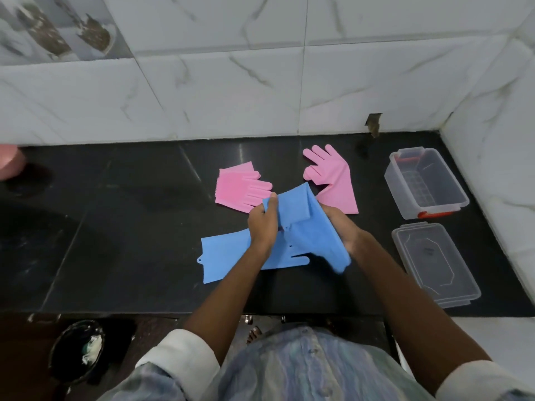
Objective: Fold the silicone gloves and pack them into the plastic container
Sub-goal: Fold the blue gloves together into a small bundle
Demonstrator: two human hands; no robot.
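Both hands grip one blue silicone glove above the black stone counter; container stands open at far right.

The left hand (262, 224) pinches the upper edge of the lifted blue silicone glove (307, 221), and the right hand (343, 230) clasps its right side, partly blurred. A second blue silicone glove (228, 256) lies flat beneath, cuff to the left. A folded pink silicone glove (240, 188) rests just beyond the left hand; an unfolded pink silicone glove (335, 178) lies to the right of it. The clear plastic container with red latches (457, 195) sits empty at far right on the black stone counter (115, 241), its clear lid (405, 235) nearer, apart from it.
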